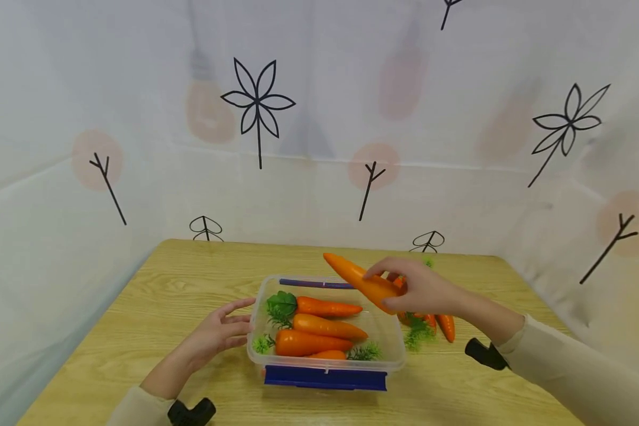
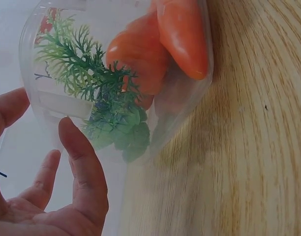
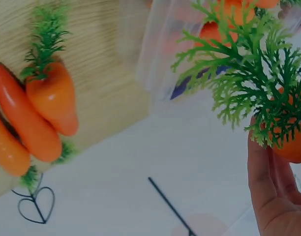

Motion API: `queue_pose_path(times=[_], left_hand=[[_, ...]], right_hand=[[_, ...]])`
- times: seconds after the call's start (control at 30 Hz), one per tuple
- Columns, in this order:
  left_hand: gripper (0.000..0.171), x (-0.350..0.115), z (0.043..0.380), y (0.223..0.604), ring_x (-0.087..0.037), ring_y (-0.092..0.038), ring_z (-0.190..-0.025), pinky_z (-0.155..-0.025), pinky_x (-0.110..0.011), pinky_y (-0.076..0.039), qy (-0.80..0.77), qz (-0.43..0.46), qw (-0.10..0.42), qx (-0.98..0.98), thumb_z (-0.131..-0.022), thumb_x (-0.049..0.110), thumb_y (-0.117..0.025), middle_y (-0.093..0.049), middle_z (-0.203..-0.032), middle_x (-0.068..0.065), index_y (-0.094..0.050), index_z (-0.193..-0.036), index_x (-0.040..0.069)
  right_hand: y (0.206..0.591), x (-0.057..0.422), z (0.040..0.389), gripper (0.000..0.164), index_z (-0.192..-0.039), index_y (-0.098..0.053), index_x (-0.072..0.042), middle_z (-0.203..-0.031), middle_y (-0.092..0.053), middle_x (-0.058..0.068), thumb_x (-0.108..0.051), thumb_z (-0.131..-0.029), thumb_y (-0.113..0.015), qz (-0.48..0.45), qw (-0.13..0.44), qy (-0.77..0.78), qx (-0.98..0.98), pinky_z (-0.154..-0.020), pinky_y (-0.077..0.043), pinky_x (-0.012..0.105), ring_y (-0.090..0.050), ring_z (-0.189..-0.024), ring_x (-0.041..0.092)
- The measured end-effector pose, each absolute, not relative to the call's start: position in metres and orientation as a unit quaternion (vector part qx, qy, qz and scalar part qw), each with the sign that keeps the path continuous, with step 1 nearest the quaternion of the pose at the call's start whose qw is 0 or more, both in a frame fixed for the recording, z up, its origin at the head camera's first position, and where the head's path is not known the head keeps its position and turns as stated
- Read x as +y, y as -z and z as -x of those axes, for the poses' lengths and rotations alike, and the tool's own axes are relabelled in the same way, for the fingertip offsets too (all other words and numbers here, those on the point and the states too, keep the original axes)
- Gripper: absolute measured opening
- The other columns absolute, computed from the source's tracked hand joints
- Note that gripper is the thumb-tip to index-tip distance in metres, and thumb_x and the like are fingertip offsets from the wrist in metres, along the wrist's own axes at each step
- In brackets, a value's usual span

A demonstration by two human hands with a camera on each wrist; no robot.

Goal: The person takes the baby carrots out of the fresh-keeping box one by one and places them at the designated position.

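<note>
My right hand (image 1: pixel 423 287) grips an orange toy carrot (image 1: pixel 354 277) above the right part of a clear plastic box, its pointed end toward the upper left. In the right wrist view, feathery green leaves (image 3: pixel 239 73) stick out from the carrot's top end beside the fingers. The clear box (image 1: pixel 396 362) has blue latches and stands lidless, with several carrots (image 1: pixel 325 327) lying side by side in it. At the box's left wall, my left hand (image 1: pixel 218 334) spreads relaxed fingers right at the rim. Leaves and carrots show through the wall in the left wrist view.
More loose carrots (image 3: pixel 27 115) with green tops lie on the wooden table (image 1: pixel 191 284) to the right of the box, partly hidden by my right hand in the head view. A white patterned cloth (image 1: pixel 319 195) hangs behind the table and along its sides.
</note>
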State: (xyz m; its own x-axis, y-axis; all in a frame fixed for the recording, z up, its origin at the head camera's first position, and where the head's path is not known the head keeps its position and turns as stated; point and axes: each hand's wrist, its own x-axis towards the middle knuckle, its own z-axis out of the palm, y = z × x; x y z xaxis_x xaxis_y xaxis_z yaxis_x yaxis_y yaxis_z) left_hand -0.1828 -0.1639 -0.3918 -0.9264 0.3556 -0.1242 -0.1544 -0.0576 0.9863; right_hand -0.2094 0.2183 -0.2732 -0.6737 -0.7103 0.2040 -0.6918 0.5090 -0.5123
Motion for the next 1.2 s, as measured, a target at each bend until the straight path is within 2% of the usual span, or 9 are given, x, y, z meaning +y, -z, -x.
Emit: queue_pose_path(times=[0.17, 0.47, 0.73, 1.03, 1.2], left_hand=[[0.07, -0.164, 0.183, 0.393, -0.028, -0.057, -0.106, -0.084, -0.035, -0.049, -0.723, -0.077, 0.177, 0.663, -0.089, 0.011, -0.063, -0.047, -0.13, -0.025, -0.024, -0.146, 0.002], [0.07, -0.164, 0.183, 0.392, -0.027, -0.057, -0.106, -0.084, -0.035, -0.049, -0.723, -0.074, 0.175, 0.664, -0.088, 0.012, -0.064, -0.047, -0.13, -0.026, -0.026, -0.146, 0.002], [0.071, -0.165, 0.182, 0.391, -0.027, -0.057, -0.105, -0.085, -0.036, -0.048, -0.726, -0.076, 0.18, 0.659, -0.088, 0.01, -0.064, -0.047, -0.129, -0.025, -0.024, -0.146, 0.001], [0.071, -0.165, 0.182, 0.391, -0.03, -0.056, -0.108, -0.086, -0.037, -0.048, -0.726, -0.075, 0.181, 0.659, -0.088, 0.011, -0.064, -0.046, -0.131, -0.026, -0.024, -0.146, 0.001], [0.07, -0.165, 0.182, 0.39, -0.029, -0.056, -0.107, -0.086, -0.036, -0.048, -0.725, -0.076, 0.18, 0.66, -0.089, 0.011, -0.064, -0.047, -0.129, -0.024, -0.024, -0.146, 0.001]], right_hand=[[0.278, 0.235, 0.211, 0.037, -0.117, -0.059, -0.008, -0.114, -0.057, 0.009, -0.003, -0.081, -0.069, 0.363, -0.018, 0.306, 0.88, -0.062, -0.052, 0.028, -0.055, -0.088, 0.023], [0.288, 0.264, 0.21, 0.039, -0.12, -0.057, -0.009, -0.116, -0.056, 0.012, -0.012, -0.084, -0.07, 0.274, -0.043, 0.35, 0.895, -0.069, -0.051, 0.032, -0.054, -0.093, 0.026], [0.308, 0.286, 0.21, 0.04, -0.123, -0.055, -0.004, -0.117, -0.053, 0.015, -0.016, -0.087, -0.067, 0.217, -0.064, 0.387, 0.894, -0.063, -0.053, 0.03, -0.055, -0.094, 0.03], [0.332, 0.309, 0.215, 0.045, -0.127, -0.052, -0.003, -0.12, -0.051, 0.018, -0.02, -0.088, -0.067, 0.155, -0.091, 0.395, 0.901, -0.065, -0.052, 0.033, -0.054, -0.091, 0.016], [0.345, 0.323, 0.221, 0.047, -0.129, -0.05, 0.0, -0.122, -0.05, 0.022, -0.022, -0.089, -0.064, 0.13, -0.093, 0.395, 0.904, -0.066, -0.05, 0.031, -0.054, -0.094, 0.023]])
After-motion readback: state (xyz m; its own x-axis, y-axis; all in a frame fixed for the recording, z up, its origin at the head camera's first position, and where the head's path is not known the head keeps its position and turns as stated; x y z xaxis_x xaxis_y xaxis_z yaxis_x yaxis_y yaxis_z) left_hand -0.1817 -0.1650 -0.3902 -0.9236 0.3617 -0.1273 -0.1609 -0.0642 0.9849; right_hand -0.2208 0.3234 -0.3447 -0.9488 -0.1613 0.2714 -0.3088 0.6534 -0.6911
